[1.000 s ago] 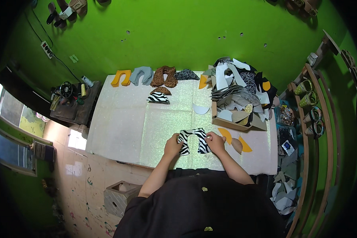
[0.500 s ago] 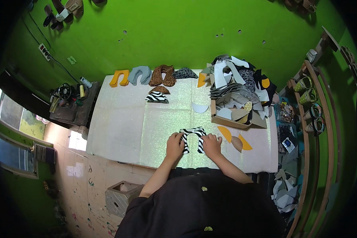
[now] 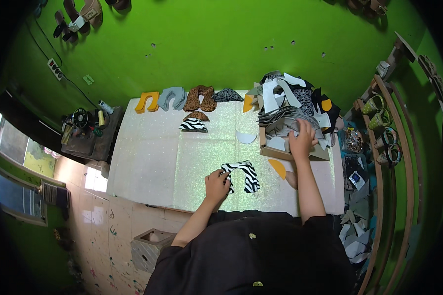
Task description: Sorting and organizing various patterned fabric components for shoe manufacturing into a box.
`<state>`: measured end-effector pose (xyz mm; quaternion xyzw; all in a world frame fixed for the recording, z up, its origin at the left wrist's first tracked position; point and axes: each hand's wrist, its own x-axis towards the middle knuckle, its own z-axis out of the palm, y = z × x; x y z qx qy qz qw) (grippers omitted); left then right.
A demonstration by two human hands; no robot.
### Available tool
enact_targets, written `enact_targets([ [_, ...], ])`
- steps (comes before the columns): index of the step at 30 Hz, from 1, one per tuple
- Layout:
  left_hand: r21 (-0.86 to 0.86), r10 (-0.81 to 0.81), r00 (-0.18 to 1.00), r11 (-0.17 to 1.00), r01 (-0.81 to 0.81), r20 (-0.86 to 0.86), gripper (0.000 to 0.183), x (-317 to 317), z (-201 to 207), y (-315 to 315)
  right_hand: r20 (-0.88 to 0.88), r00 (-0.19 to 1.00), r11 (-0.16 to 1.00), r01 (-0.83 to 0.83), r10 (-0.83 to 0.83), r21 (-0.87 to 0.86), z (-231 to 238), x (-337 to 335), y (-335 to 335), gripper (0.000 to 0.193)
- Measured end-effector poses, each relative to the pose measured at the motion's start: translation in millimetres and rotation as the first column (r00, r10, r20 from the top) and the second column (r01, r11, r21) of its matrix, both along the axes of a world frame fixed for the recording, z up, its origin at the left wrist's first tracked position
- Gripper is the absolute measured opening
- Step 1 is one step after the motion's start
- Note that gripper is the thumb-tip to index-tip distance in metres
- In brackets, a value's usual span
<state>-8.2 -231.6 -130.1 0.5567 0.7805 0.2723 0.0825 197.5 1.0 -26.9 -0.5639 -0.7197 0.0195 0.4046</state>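
On the table in front of me lies an arch-shaped zebra-print cutout (image 3: pixel 249 178), its two legs pointing toward me. My left hand (image 3: pixel 216 186) holds its left leg, fingers curled over the edge. Over the front right of the cardboard box (image 3: pixel 294 153), my right hand (image 3: pixel 302 140) reaches out with its fingers stretched apart among the grey and white scraps (image 3: pixel 280 118); nothing shows in them. Below that arm lie a yellow half-round piece (image 3: pixel 277 168) and a brownish piece (image 3: pixel 291 179), partly covered by my forearm.
Along the table's back edge stand stacks of arch cutouts: yellow (image 3: pixel 147 102), grey (image 3: pixel 172 98), leopard-print (image 3: pixel 200 98). Small zebra half-rounds (image 3: pixel 194 125) and a pale half-round (image 3: pixel 246 137) lie nearer. A sewing machine (image 3: pixel 79 119) stands left; a wooden shoe rack (image 3: pixel 383 123) is at right.
My right hand has let go of the zebra-print cutout and moved forward and right to the box. My left hand stays on the cutout, which has turned slightly.
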Motion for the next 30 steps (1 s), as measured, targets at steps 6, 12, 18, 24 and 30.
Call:
enact_targets([
  [6, 0.001, 0.015, 0.999, 1.000, -0.015, 0.039, 0.031, 0, -2, -3, 0.114, 0.987, 0.976, 0.132, -0.113, -0.172, -4, 10, 3, 0.044],
  [12, -0.057, 0.037, 0.997, 0.998, -0.033, 0.064, 0.031, -2, 5, 2, 0.015, 1.000, 0.992, -0.008, 0.010, -0.129, -18, 24, 4, 0.017],
  [18, -0.015, 0.032, 0.991, 0.999, -0.030, 0.129, 0.028, 1, 27, 16, -0.005, 1.000, 0.992, 0.005, -0.004, 0.127, -7, 30, 8, 0.004],
  [24, 0.188, -0.177, 0.917, 0.975, 0.115, 0.357, 0.025, 17, 71, 41, -0.187, 0.961, 0.961, -0.159, 0.203, 0.226, 41, 20, -36, 0.005],
  [30, 0.124, -0.122, 0.066, 0.992, -0.035, 0.990, 0.049, 46, 112, 49, 0.124, 0.657, 0.644, -0.754, 0.744, 0.130, 24, -15, -134, 0.002],
])
